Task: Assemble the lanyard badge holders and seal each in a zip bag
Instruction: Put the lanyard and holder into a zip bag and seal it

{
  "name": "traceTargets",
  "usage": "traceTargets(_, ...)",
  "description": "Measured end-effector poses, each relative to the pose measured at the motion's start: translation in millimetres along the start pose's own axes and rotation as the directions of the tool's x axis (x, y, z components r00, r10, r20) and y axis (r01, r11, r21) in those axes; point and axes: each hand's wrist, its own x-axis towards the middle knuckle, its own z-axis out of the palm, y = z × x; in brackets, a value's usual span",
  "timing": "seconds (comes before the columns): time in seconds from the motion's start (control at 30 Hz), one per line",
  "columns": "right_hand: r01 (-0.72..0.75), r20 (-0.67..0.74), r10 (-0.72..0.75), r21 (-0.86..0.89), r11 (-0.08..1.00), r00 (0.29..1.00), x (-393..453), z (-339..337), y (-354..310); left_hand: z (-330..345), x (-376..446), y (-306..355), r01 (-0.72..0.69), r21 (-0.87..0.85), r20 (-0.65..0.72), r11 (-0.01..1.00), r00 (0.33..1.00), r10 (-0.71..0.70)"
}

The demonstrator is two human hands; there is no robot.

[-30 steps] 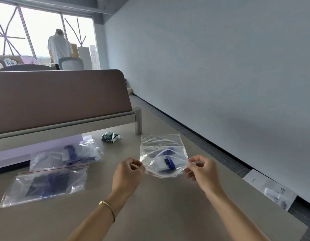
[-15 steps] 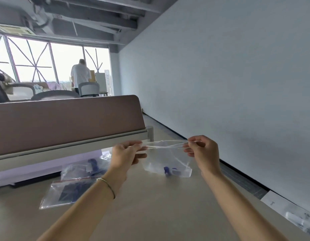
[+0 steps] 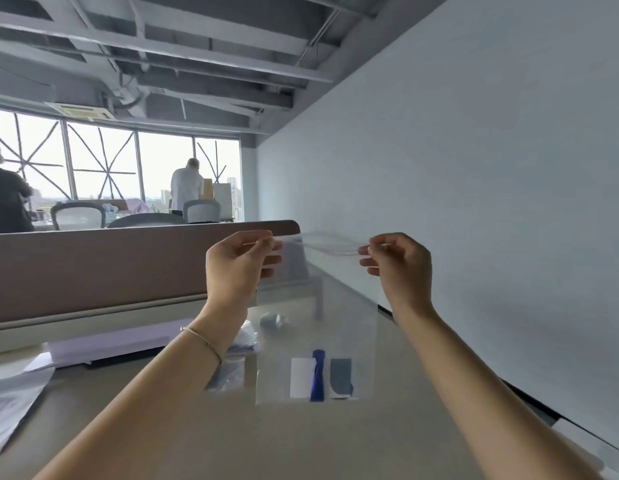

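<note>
A clear zip bag (image 3: 336,306) hangs upright in the air in front of me, its red-lined mouth at the top. My left hand (image 3: 240,268) pinches the top left corner and my right hand (image 3: 400,266) pinches the top right corner. At the bag's bottom lies a badge holder (image 3: 303,377) with a folded blue lanyard (image 3: 317,375) and a dark grey card beside it. The bag's mouth looks slightly parted between my hands.
On the beige desk (image 3: 301,441), more filled zip bags (image 3: 228,374) lie left of my left forearm. A brown partition (image 3: 93,268) runs along the desk's far side. A white wall stands on the right. Two people are far off by the windows.
Both hands have lifted the bag from low over the desk to chest height, and it now hangs vertically with the contents slid to the bottom. My view has tilted upward.
</note>
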Motion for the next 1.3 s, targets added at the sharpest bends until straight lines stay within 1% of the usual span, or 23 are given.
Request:
traceTargets(0.1,0.000,0.029,0.000,0.011,1.000,1.000,-8.0,8.9,0.5,-9.7,-4.3,-5.7,-0.051,0.017,-0.029,0.999,0.998,0.051)
traceTargets(0.2,-0.061,0.083,0.065,-0.057,0.996,0.994,-13.4,20.8,26.8,-18.4,-3.1,-29.9,-0.033,0.093,-0.032,0.995,0.999,0.036)
traceTargets(0.27,-0.115,0.132,0.130,-0.115,0.987,0.983,-17.4,27.4,53.5,-25.8,-1.6,-58.1,0.028,0.180,-0.013,0.983,1.000,-0.026)
traceTargets(0.33,-0.142,0.229,0.182,-0.183,0.973,0.956,-21.0,33.6,82.6,-32.5,-1.8,-84.6,0.079,0.279,0.048,0.957,0.994,-0.096)
traceTargets(0.43,-0.165,0.408,0.257,-0.247,0.955,0.876,-31.7,41.8,116.1,-36.4,-8.6,-110.7,0.097,0.489,0.175,0.867,0.963,-0.206)
traceTargets(0.47,-0.126,0.442,0.242,-0.276,0.953,0.863,-37.3,43.0,125.0,-35.3,-14.2,-114.9,0.073,0.567,0.193,0.820,0.956,-0.219)
traceTargets(0.5,-0.053,0.470,0.221,-0.345,0.937,0.855,-45.0,42.1,131.5,-34.0,-22.1,-117.7,0.020,0.650,0.210,0.760,0.956,-0.204)
traceTargets(0.53,0.049,0.511,0.201,-0.434,0.900,0.836,-52.8,39.8,137.9,-32.2,-32.3,-120.6,-0.064,0.718,0.245,0.693,0.955,-0.166)
traceTargets(0.57,0.154,0.551,0.207,-0.538,0.829,0.809,-63.0,36.7,141.4,-31.3,-42.5,-127.8,-0.154,0.773,0.304,0.615,0.941,-0.146)
traceTargets(0.6,0.241,0.585,0.223,-0.610,0.755,0.780,-74.1,33.1,143.8,-29.6,-53.6,-135.4,-0.233,0.813,0.366,0.533,0.917,-0.157)
traceTargets(0.63,0.298,0.605,0.257,-0.662,0.688,0.753,-85.5,29.4,145.6,-28.5,-64.5,-143.2,-0.283,0.842,0.407,0.460,0.892,-0.197)
traceTargets(0.7,0.379,0.623,0.307,-0.722,0.579,0.719,-104.0,23.5,151.2,-26.9,-82.8,-160.9,-0.339,0.862,0.450,0.377,0.855,-0.259)
traceTargets(0.77,0.439,0.628,0.310,-0.746,0.500,0.714,-115.4,19.6,156.5,-24.4,-93.3,-174.5,-0.369,0.865,0.467,0.340,0.839,-0.280)
traceTargets(0.83,0.449,0.639,0.274,-0.727,0.519,0.718,-122.4,16.6,160.5,-21.9,-97.8,-183.1,-0.391,0.872,0.470,0.295,0.836,-0.283)
traceTargets(0.9,0.438,0.633,0.226,-0.710,0.552,0.741,-125.6,15.3,164.4,-19.4,-97.6,-189.6,-0.414,0.872,0.477,0.260,0.836,-0.270)
traceTargets(0.93,0.436,0.626,0.202,-0.705,0.559,0.753,-125.6,15.5,166.3,-17.8,-95.1,-191.5,-0.418,0.872,0.478,0.255,0.840,-0.258)
traceTargets(1.0,0.446,0.622,0.182,-0.706,0.550,0.761,-124.3,17.7,169.9,-14.1,-88.4,-194.0,-0.397,0.868,0.471,0.299,0.849,-0.240)
traceTargets(1.07,0.475,0.640,0.187,-0.706,0.525,0.745,-121.9,20.0,172.6,-10.6,-82.5,-196.3,-0.391,0.860,0.478,0.328,0.841,-0.252)
traceTargets(1.17,0.454,0.628,0.214,-0.720,0.524,0.748,-116.9,21.0,173.9,-6.6,-80.3,-199.9,-0.432,0.853,0.507,0.294,0.821,-0.264)
traceTargets(1.23,0.431,0.608,0.247,-0.743,0.512,0.755,-114.5,22.5,174.1,-6.0,-79.1,-203.4,-0.431,0.861,0.496,0.269,0.827,-0.264)
traceTargets(1.3,0.421,0.591,0.265,-0.763,0.490,0.762,-113.7,26.5,174.6,-5.6,-78.8,-206.5,-0.406,0.874,0.471,0.266,0.843,-0.261)
